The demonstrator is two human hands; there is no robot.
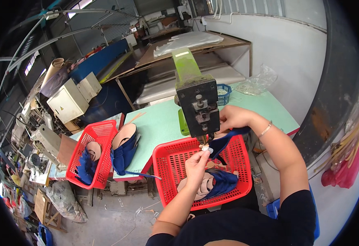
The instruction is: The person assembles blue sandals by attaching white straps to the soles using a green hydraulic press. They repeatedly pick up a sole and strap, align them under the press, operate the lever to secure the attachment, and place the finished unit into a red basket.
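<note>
My left hand (196, 167) is raised over a red plastic basket (161, 172), its thumb and finger pinched at a small white piece (206, 149) just below the head of a green and black machine (196, 107). Beside the machine head, my right hand (233, 117) is closed on a dark blue strap (226, 141) that hangs down toward the basket. Its fingertips are partly hidden behind the machine. Blue-strapped shoe parts (223, 183) with beige soles lie in the basket under my hands.
A pale green table (159, 119) extends behind the machine. On its left stand more blue and beige shoe parts (125, 143) and a second red basket (101, 164). A small blue basket (224, 94) sits behind the machine, near a clear plastic bag (255, 84). A white wall rises at right.
</note>
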